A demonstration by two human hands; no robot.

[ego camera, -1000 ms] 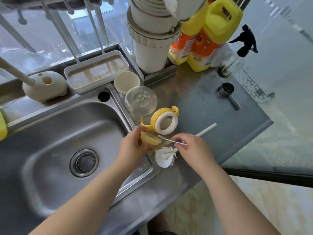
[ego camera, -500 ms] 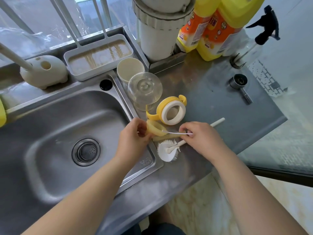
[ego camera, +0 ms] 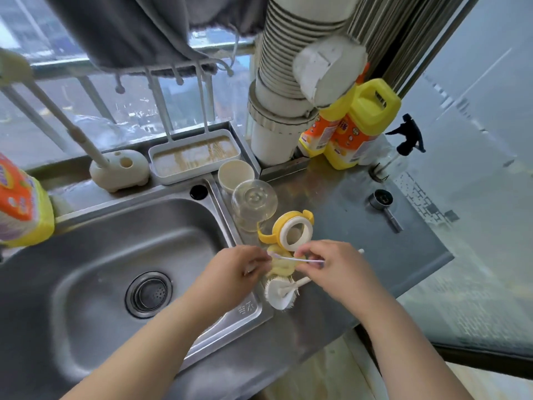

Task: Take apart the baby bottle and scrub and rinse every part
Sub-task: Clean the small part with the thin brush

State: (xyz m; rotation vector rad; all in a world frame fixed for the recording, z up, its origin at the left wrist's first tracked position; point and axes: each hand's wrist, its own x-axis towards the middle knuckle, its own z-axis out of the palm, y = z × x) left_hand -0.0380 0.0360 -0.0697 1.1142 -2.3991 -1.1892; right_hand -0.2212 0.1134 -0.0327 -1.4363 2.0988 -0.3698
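the steel table [ego camera: 340,203] beside the sink [ego camera: 86,255] carries a clear dome [ego camera: 253,199], a cream cup [ego camera: 236,174], a yellow handled ring [ego camera: 288,228], a white brush [ego camera: 278,294], a metal scoop [ego camera: 382,199], yellow bottles [ego camera: 357,131], a spray bottle [ego camera: 399,151].

Frame centre: left hand [ego camera: 230,272] holds pale yellow nipple [ego camera: 281,265]; right hand [ego camera: 334,267] pinches thin brush [ego camera: 300,259] laid across it. Round white brush [ego camera: 278,294] lies just below on counter [ego camera: 346,215]. Yellow handled collar [ego camera: 285,226] just above. Sink [ego camera: 86,269] at left.
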